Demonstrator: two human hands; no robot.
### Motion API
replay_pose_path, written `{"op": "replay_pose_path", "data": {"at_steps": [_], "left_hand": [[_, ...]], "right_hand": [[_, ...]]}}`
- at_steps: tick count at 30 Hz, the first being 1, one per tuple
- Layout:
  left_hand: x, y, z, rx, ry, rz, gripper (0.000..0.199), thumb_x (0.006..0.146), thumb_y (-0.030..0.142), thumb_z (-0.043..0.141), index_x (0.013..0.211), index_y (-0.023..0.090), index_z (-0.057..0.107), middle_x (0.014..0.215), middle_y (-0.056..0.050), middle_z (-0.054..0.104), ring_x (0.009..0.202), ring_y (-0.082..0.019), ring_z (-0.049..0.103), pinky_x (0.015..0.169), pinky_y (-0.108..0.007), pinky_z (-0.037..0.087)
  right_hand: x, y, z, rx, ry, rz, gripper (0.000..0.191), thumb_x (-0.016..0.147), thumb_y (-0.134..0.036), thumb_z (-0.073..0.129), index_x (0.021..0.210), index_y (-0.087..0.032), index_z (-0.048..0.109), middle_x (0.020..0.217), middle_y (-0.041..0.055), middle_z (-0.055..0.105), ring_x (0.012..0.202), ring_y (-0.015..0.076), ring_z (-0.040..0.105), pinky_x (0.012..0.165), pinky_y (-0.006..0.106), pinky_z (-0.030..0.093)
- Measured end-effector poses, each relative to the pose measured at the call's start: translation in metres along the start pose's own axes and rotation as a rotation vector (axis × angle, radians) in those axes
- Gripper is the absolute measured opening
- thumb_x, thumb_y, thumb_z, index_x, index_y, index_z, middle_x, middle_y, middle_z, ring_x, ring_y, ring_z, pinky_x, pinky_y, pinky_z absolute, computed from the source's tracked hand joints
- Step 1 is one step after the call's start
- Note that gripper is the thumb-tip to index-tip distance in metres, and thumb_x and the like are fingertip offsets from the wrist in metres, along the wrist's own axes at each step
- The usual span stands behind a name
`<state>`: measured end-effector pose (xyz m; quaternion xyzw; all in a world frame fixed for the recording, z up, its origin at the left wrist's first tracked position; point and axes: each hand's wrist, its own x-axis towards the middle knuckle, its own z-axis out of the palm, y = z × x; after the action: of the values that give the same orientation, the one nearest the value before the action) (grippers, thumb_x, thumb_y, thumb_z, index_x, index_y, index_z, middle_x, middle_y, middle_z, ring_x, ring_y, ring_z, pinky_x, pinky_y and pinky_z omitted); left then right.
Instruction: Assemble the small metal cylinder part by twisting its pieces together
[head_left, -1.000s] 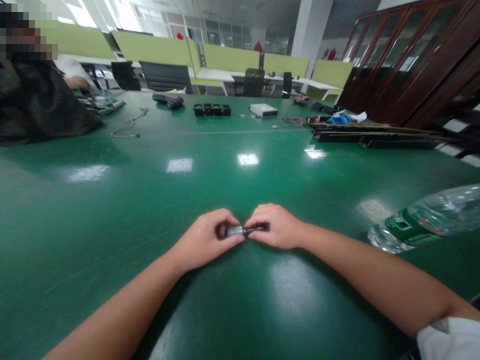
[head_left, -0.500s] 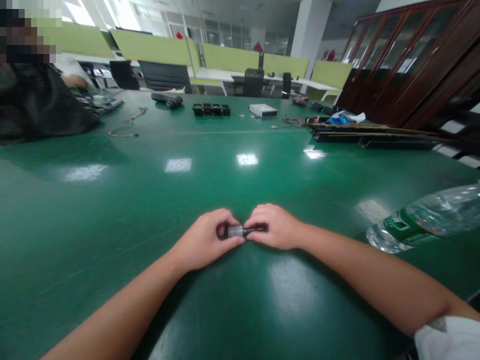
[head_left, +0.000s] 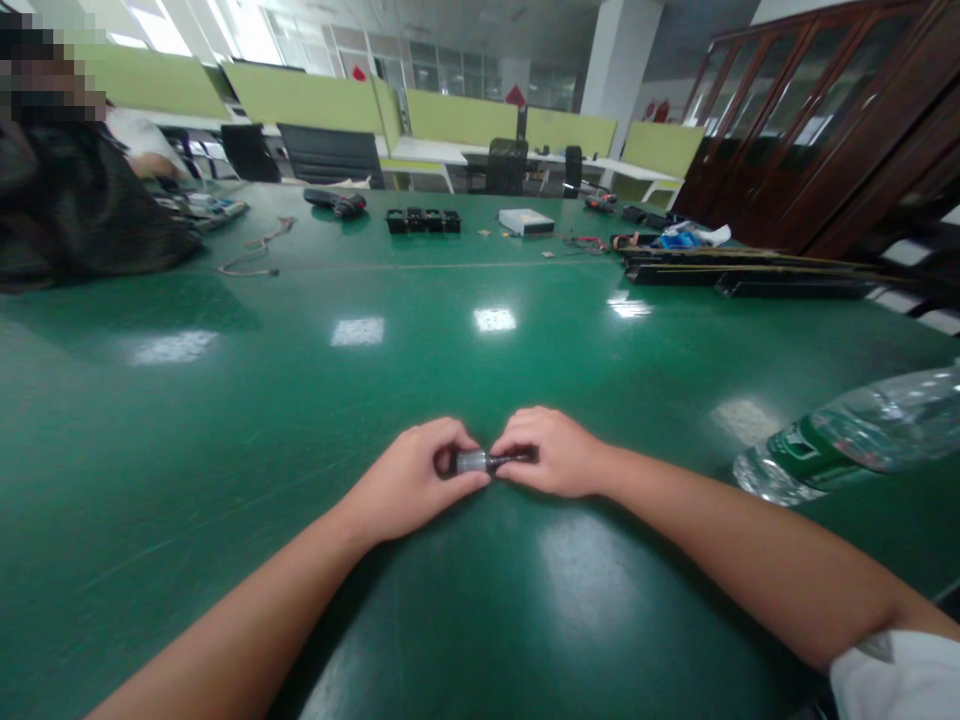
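in the head view, a broad green tabletop (head_left: 420, 370) spreads before you, smooth and glossy, mirroring ceiling lights as pale, speckled patches. near its close edge, low in the middle, both your bare hands meet around a small, slim tool (head_left: 471, 461), which lies level from left to right.

your left hand (head_left: 412, 480) is curled, thumb and fingers pinching the tool's rounded, silver-grey barrel; a darker end sits inside the curl. your right hand (head_left: 553, 452) grips the thin, black stem (head_left: 511, 458) beside it, fingertips close to your left ones. you cannot tell whether barrel and stem are one piece, as your fingers cover parts of them.

to your right, a clear plastic bottle (head_left: 847, 435) lies on its side, ribbed and shiny, with a green label. across the table are a row of boxy black parts (head_left: 424, 220), a flat, pale grey metal-looking box (head_left: 526, 221), a thin, curving cable (head_left: 251, 258) and long, straight black strips (head_left: 795, 279). crumpled blue and white material (head_left: 690, 236) lies by the strips. at far left, a dark, mesh-like mass (head_left: 90, 215) slumps in soft folds.
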<state>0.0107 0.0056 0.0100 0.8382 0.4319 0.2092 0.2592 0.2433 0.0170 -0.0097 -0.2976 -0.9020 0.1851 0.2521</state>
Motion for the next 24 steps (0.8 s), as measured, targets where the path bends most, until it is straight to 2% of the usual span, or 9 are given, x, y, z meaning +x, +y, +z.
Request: {"op": "replay_pose_path", "data": {"at_steps": [24], "left_hand": [[-0.0003,-0.0013,0.0010,0.031,0.001,0.009,0.024,0.083,0.043,0.068,0.087,0.020,0.065,0.071,0.001,0.061,0.064,-0.015,0.056,0.059,-0.025,0.040]], "right_hand": [[-0.0008,-0.0002,-0.0005,-0.007,0.045,0.030,0.008,0.080,-0.024,0.072,0.085,-0.018,0.071,0.078,0.0016,0.071,0.077,0.0161,0.062,0.076,0.030,0.043]]}}
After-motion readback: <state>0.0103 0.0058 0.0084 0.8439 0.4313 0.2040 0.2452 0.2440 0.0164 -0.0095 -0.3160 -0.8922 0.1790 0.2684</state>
